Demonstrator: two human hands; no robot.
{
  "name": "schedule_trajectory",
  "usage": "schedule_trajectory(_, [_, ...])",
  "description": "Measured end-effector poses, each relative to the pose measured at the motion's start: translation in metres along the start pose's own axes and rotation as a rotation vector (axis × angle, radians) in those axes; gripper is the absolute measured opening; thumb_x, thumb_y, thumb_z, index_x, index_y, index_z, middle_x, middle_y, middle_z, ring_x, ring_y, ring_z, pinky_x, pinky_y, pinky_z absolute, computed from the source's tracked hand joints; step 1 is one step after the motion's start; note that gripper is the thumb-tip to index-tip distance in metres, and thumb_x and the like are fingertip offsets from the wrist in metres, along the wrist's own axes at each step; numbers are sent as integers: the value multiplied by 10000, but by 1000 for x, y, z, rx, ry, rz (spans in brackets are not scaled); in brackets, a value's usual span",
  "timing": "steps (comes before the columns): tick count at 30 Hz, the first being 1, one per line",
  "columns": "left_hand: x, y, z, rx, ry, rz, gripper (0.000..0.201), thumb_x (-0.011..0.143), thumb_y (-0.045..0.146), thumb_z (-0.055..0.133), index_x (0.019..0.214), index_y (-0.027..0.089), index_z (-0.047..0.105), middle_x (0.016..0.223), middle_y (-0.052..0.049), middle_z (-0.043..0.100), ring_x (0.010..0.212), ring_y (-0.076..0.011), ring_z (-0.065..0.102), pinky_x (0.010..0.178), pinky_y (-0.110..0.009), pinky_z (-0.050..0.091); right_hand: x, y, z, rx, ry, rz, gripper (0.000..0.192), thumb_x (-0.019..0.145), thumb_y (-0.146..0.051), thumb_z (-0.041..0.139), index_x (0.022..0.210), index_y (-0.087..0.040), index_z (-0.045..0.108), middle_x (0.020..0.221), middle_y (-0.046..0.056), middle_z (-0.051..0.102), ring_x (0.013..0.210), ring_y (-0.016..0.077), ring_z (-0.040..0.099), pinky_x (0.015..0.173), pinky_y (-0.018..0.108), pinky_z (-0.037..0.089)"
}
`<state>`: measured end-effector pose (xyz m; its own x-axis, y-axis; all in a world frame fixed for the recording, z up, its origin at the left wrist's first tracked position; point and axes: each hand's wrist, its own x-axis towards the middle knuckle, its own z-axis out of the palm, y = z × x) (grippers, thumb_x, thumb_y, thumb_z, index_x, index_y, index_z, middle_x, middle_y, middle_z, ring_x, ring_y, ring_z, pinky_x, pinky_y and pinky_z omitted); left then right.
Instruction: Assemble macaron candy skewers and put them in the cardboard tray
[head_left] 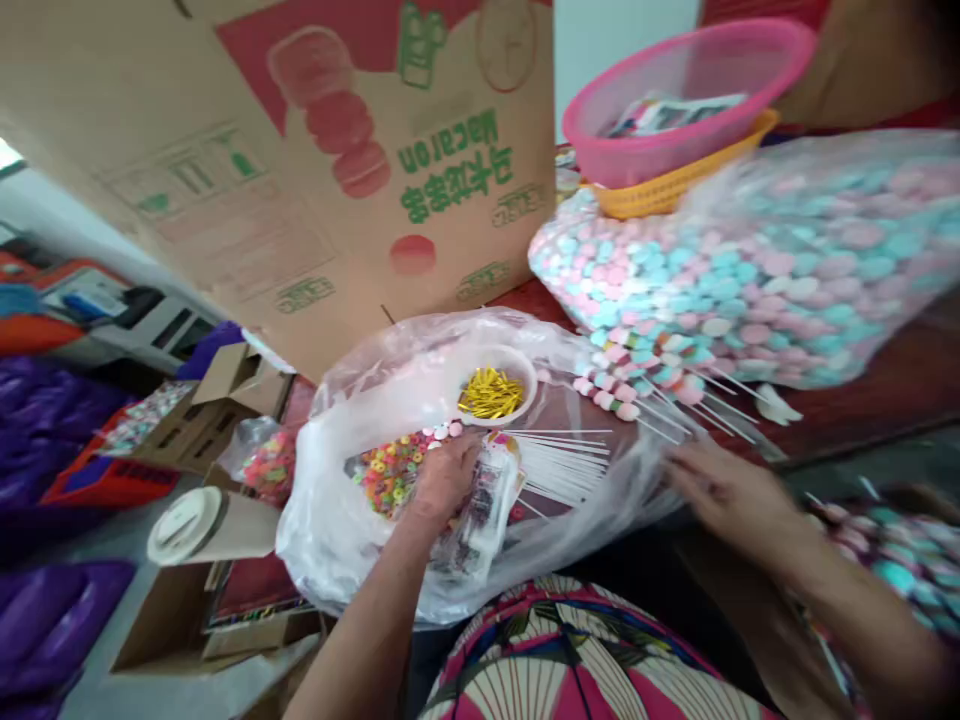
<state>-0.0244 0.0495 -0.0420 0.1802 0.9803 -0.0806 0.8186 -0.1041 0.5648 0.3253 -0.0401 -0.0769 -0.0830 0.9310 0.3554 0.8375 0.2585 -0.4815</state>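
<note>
- The left hand, at lower centre of the frame, reaches into a clear plastic bag; its fingers are curled together around a candy skewer whose pink and white pieces poke out just above the knuckles.
- Under the same hand lies a clear printed wrapper, touching the palm side; whether the fingers also pinch it cannot be told.
- Left of that hand, inside the bag, sits a heap of colourful ring candies.
- Just above the hand is a white bowl holding yellow twist ties.
- To the right of the hand a bundle of white sticks fans out across the bag's plastic.
- The right hand, at centre right, lies flat with fingers stretched and slightly apart, fingertips touching the bag's rumpled edge; it grips nothing.
- Above the right hand, finished skewers of pink, white and blue sweets lie in a row, sticks pointing lower right.
- A large bag of pastel sweets fills the upper right, with a pink basket nested in an orange basket behind it.
- A cardboard box printed in green and red spans the upper left.
- A paper cup with a white lid lies tilted at lower left.
</note>
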Motion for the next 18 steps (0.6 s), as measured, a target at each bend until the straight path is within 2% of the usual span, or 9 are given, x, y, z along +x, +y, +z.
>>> schedule_trajectory(3, [-16,0,-14,-71,38,62,205,844,242,556,927,217,742,799,-36,726,738,-176,619,775,-271,442,65,-100,48,164,47,-233,311,878,-315,491,1096,-155,645,1072,144,664,1009,275,589,904,439,464])
schedule_trajectory(4, [-21,1,-18,-146,25,101,188,842,246,561,870,198,740,758,-28,710,708,-163,605,739,-257,442,81,-125,58,224,24,-282,338,853,-317,524,1119,-140,632,1122,159,644,1039,289,572,915,453,453])
schedule_trajectory(6, [-30,3,-25,-327,-35,151,168,827,241,572,791,166,718,725,-13,682,677,-142,584,674,-230,434,100,-157,73,379,-113,-328,239,835,-291,534,983,-152,659,1003,126,667,934,250,596,840,394,479])
schedule_trajectory(8, [-37,5,-31,-433,-86,119,123,795,225,599,788,155,701,722,1,662,666,-130,567,640,-217,424,103,-169,83,532,-221,-234,177,852,-273,501,805,-175,641,789,57,654,748,180,587,721,312,479])
schedule_trajectory(10, [-41,6,-33,-436,-76,68,80,760,218,634,767,153,680,702,9,638,662,-126,546,633,-216,413,95,-168,88,651,-245,-58,179,850,-278,499,748,-186,614,695,14,618,656,144,549,657,275,455])
schedule_trajectory(12, [-42,8,-31,-458,-76,47,84,745,230,650,718,151,649,680,8,611,659,-125,525,629,-219,402,85,-161,89,801,-228,106,152,793,-308,573,869,-189,630,769,14,640,697,147,560,666,274,452])
schedule_trajectory(14, [-42,10,-27,-570,-146,32,132,745,261,649,686,147,620,648,10,576,626,-116,494,603,-220,387,78,-154,86,1007,-250,237,323,743,-344,626,1027,-192,615,817,17,646,715,151,569,660,276,452])
schedule_trajectory(16, [-40,11,-21,-698,-253,3,182,748,312,647,693,142,611,608,22,528,574,-101,447,562,-217,362,75,-149,79,1134,-359,303,350,727,-375,644,1018,-181,616,775,8,631,671,142,552,631,269,441])
schedule_trajectory(18, [-38,11,-15,-758,-318,-6,234,756,365,644,705,138,612,595,28,496,555,-94,418,546,-217,346,74,-146,73,1050,-445,273,223,751,-377,617,827,-168,624,671,-11,585,608,125,499,594,254,408])
